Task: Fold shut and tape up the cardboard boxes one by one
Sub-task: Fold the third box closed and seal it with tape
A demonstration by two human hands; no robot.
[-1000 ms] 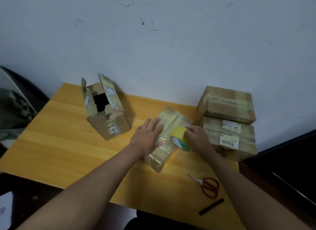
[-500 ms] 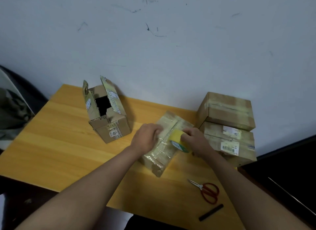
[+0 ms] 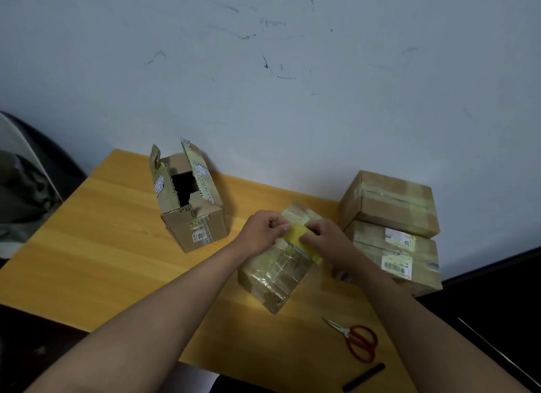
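- Yellow tape roll pinched by both hands, left hand and right hand, over the middle box.
- I'd pull it taut, press flat along the seam.

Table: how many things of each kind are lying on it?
Cardboard boxes: 4 — open box, box being taped, stacked top box, bottom box
Yellow tape roll: 1
Red scissors: 1
Black stick: 1
Total: 7

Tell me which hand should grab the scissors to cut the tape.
Right, probably. The scissors lie on the table near the right forearm, while the left hand pinches the tape end at the yellow roll, which the right hand would have to release.
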